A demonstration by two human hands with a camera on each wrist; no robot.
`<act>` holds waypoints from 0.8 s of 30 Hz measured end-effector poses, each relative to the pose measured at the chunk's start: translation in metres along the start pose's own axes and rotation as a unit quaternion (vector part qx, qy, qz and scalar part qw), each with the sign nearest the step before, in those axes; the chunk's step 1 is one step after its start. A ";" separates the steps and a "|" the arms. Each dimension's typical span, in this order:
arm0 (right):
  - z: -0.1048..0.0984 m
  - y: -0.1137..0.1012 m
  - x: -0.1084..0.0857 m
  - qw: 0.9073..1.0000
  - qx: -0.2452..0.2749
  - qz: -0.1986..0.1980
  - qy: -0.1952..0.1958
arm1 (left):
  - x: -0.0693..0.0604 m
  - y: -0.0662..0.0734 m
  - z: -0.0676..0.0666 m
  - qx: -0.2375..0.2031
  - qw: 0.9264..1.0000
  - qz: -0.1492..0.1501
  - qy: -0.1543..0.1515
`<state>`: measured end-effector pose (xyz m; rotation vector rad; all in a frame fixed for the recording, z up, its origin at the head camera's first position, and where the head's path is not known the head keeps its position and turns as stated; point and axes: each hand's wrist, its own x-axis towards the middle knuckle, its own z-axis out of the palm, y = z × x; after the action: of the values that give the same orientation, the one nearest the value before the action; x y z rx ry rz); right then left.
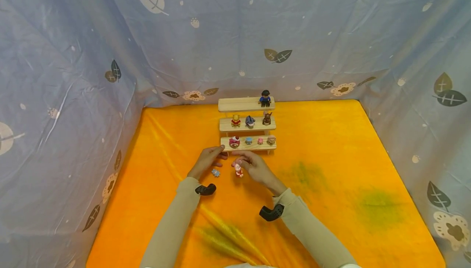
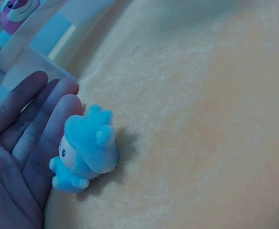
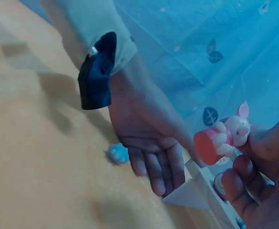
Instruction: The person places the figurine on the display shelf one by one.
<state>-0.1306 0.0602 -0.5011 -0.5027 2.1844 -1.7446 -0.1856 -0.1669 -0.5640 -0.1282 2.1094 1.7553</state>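
Observation:
My right hand [image 1: 259, 170] pinches a pink Piglet figurine [image 1: 238, 169] by its head, in front of the lowest shelf. In the right wrist view the Piglet figurine [image 3: 222, 136] tilts, its flat red base showing. My left hand [image 1: 207, 161] is at the left front corner of the wooden three-tier display stand [image 1: 246, 104], thumb at the shelf edge. Its other fingers [image 2: 53, 129] stretch out nearly straight beside the stand's leg. A small light-blue figurine [image 2: 89, 150] lies on the orange cloth close to those fingers.
On the lowest shelf sit a dark pink bear figurine [image 1: 234, 141] and several small figurines. Pooh [image 1: 236, 120], Eeyore [image 1: 250, 121] and a brown figurine [image 1: 267, 118] occupy the middle shelf. A dark-haired toy figure [image 1: 265, 98] stands on top. Patterned curtains [image 1: 235, 34] enclose the orange cloth [image 1: 324, 149].

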 end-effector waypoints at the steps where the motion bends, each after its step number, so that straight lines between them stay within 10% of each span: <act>1: -0.001 0.000 0.000 1.000 0.008 -0.002 0.002 | 0.000 0.000 0.000 0.002 1.000 0.002 0.000; 12: -0.022 -0.010 0.007 0.996 0.065 -0.033 0.058 | -0.001 0.002 0.001 0.004 1.000 0.005 0.004; 24: -0.066 -0.046 0.027 0.990 0.004 -0.087 0.108 | -0.002 0.003 0.003 0.006 1.000 -0.002 0.010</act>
<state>-0.1802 0.0960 -0.4425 -0.5404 2.3389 -1.9826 -0.1840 -0.1638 -0.5608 -0.1469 2.1322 1.7448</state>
